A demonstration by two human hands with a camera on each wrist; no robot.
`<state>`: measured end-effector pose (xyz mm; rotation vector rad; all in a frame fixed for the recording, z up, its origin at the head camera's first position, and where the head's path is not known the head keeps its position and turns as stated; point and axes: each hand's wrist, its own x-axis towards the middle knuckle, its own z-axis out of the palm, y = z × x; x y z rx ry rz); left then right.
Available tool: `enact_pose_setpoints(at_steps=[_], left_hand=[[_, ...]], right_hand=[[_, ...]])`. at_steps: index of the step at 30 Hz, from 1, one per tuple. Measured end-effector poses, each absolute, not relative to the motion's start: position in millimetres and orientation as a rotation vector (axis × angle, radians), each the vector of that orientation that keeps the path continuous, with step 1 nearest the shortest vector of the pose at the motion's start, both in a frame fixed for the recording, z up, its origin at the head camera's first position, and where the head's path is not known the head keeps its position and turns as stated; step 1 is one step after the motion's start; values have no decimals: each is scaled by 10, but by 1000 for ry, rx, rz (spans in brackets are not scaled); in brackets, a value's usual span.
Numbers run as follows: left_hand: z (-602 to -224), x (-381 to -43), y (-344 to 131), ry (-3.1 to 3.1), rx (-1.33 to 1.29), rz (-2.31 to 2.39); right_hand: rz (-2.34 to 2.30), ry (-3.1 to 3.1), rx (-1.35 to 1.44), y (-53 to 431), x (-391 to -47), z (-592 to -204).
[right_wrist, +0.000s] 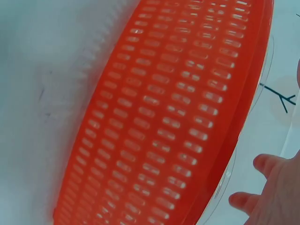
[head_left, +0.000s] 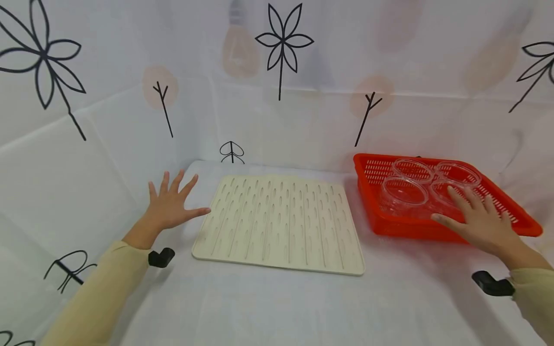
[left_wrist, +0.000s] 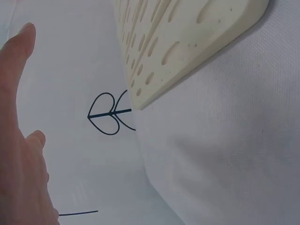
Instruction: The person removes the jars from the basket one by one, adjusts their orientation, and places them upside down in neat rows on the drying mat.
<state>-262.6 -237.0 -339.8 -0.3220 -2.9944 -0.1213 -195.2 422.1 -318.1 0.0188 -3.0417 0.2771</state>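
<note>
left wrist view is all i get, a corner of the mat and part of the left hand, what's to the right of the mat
Observer: A red basket stands to the right of the mat.
Operator: ok anything in it
Observer: Yes, clear round dishes, with four rims showing.
Operator: is one being held on that side
Observer: No, the right hand is spread and holds nothing.
</note>
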Motion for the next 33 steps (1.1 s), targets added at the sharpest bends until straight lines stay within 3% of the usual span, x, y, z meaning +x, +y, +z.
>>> enact_pose_setpoints(at_steps=[17, 33], left_hand=[[-3455, -2633, -2365, -2989, -322, -170], [-3445, -2625, -2336, -3003, -320, -169]], right_hand=[[445, -3031, 141, 4043, -2047, -3112], [750, -2893, -73, 3819, -2077, -3004]])
